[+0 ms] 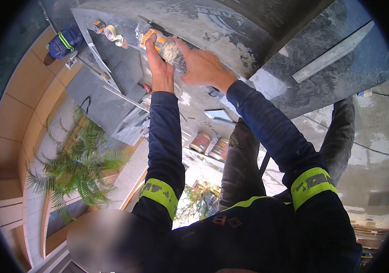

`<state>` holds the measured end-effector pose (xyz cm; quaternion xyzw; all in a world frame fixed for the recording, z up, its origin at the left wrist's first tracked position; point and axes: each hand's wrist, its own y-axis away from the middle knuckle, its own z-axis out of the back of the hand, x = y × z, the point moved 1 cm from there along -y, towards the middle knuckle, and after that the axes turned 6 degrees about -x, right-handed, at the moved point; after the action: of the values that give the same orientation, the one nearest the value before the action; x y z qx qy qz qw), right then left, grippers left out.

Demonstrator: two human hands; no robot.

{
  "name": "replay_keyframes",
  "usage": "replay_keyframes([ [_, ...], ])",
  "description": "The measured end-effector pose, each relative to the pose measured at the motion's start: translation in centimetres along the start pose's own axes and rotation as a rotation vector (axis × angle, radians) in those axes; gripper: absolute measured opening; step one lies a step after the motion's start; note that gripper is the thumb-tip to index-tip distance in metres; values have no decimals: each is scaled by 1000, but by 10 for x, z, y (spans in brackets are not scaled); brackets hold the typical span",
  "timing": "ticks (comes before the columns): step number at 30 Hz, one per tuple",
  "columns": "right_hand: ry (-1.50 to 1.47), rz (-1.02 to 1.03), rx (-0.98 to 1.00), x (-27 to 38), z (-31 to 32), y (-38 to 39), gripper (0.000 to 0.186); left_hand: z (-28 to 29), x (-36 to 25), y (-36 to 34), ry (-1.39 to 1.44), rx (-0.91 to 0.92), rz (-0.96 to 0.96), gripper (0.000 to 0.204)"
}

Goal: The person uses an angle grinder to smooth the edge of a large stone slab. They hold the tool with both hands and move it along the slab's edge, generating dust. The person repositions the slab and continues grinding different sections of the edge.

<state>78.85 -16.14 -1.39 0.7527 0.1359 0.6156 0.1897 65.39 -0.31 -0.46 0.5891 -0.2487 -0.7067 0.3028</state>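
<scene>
Both my hands are on a dusty orange and black power tool, which looks like an angle grinder, at the upper middle of the head view. My left hand is on its near left side, thumb stretched up along the orange end. My right hand wraps the tool's right side, fingers curled over the dusty body. The tool lies close against the edge of a dark grey stone slab smeared with pale dust. Its working end is partly hidden by my left hand and the dust.
A tape measure and a tape roll lie to the left. On the right slab rests a long grey strip. Below stand two cans. A palm plant and a person in dark blue are at the left.
</scene>
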Motion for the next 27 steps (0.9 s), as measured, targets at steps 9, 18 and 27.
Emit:
replay_keyframes([
  [9,25,-3,-47,-5,-3,17,110,6,17,9,29,-8,27,41],
  [18,55,-26,-30,-11,2,31,109,-1,27,28,6,-4,-22,46],
  [27,10,-15,18,-10,11,34,119,-6,30,36,17,-14,-50,46],
])
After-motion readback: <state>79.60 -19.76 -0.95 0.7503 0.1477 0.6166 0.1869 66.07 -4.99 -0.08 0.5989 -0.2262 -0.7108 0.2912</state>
